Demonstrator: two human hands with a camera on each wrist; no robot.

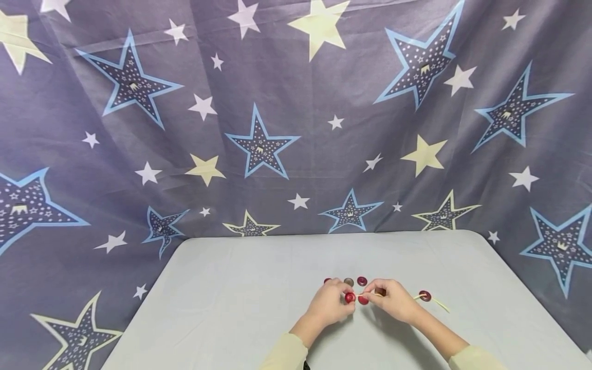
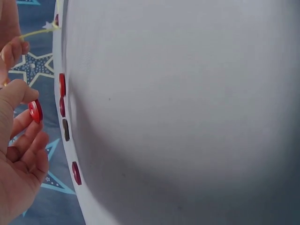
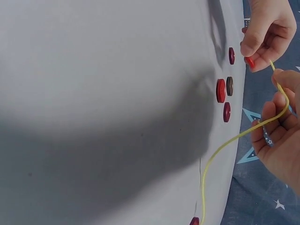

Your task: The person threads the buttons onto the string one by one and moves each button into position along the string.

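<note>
A red button (image 1: 350, 297) is pinched in the left hand (image 1: 329, 304), just above the near desk (image 1: 231, 308); the right hand (image 1: 393, 300) pinches the yellow cord (image 3: 243, 133). One button (image 1: 425, 295) seems threaded (several loose buttons (image 1: 362, 281) remain).

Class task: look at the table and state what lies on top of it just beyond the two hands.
On the table, beyond the hands, lie loose buttons, dark red and one brownish. The fingers hide part of that row.

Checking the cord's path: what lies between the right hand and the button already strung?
Only yellow cord, running from right hand to strung button, in the right wrist view.
</note>
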